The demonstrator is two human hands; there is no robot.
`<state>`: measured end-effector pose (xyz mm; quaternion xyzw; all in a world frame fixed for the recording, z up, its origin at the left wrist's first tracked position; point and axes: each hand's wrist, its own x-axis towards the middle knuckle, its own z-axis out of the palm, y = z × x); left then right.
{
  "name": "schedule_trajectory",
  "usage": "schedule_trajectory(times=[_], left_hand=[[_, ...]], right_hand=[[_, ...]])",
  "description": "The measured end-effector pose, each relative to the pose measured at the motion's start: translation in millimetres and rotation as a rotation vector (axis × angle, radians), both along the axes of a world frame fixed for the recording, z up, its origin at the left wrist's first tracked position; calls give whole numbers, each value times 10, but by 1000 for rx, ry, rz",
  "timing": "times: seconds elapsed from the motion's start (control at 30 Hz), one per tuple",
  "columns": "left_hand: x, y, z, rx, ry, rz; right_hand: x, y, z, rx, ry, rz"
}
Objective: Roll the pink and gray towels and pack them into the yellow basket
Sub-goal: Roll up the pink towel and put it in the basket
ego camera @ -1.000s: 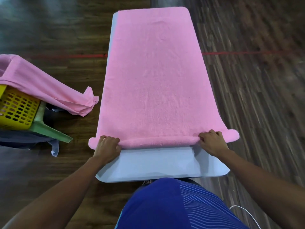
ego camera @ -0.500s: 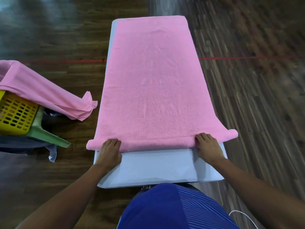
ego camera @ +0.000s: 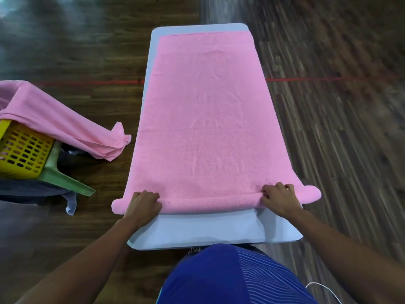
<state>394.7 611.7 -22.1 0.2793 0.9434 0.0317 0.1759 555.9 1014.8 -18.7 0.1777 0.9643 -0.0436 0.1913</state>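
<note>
Thicker towel roll [ego camera: 210, 204] under hands [ego camera: 143, 206]

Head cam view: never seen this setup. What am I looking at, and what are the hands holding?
There is no robot. A person wears one wide-angle camera on the head, looking down at their own bare hands. A pink towel lies flat on a pale table. Its near edge is rolled into a thin tube, and the left hand and right hand press on that roll near its two ends. To the left, a second pink towel drapes over a yellow basket.
</note>
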Motion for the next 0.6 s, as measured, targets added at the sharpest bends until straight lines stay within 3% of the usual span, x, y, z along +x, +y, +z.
schedule_trajectory(times=[0.13, 0.23, 0.37, 0.5, 0.6], left_hand=[[73, -17, -116, 93, 224, 82], [188, 26, -127, 138, 234, 75], [299, -91, -153, 120, 180, -44], [234, -105, -145, 94, 162, -24], [166, -45, -58, 59, 140, -16]], right_hand=[[71, -53, -107, -6, 303, -8], [148, -122, -126, -47, 349, -12], [306, -152, -186, -49, 283, 57], [224, -125, -159, -30, 274, 4], [99, -101, -14, 31, 103, 26]])
